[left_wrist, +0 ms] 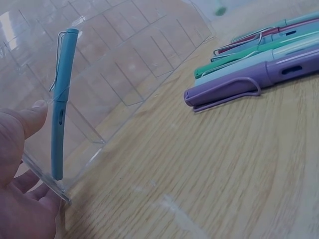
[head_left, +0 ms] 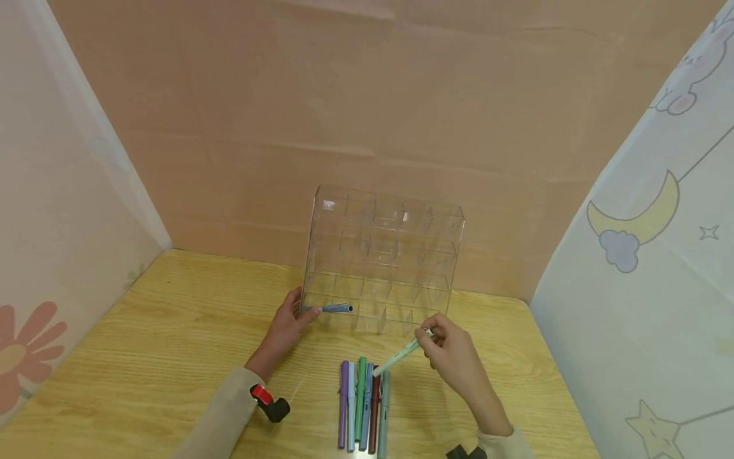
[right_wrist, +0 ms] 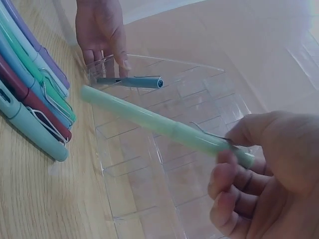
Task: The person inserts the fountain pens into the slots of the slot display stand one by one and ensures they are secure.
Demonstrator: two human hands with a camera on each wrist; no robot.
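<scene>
A clear plastic organizer (head_left: 378, 255) with rows of small compartments stands tilted back on the wooden table. My left hand (head_left: 287, 326) grips its lower left corner, thumb in front and fingers behind the edge. Beside that thumb a blue pen (left_wrist: 62, 99) lies across the bottom row, its clip toward the cap end. Just in front of the organizer's lower right, my right hand (head_left: 455, 357) pinches a light green pen (right_wrist: 154, 122) near its clipped cap end. The other end of this pen points down and left, over the row of pens in the head view.
Several pens lie side by side near the front: purple (head_left: 343, 405), light blue (head_left: 352, 411), green (head_left: 360, 398), blue (head_left: 366, 411), dark red (head_left: 374, 414) and grey-green (head_left: 384, 417). A brown backdrop (head_left: 373, 95) rises behind the table (head_left: 189, 331). Printed sheets flank both sides.
</scene>
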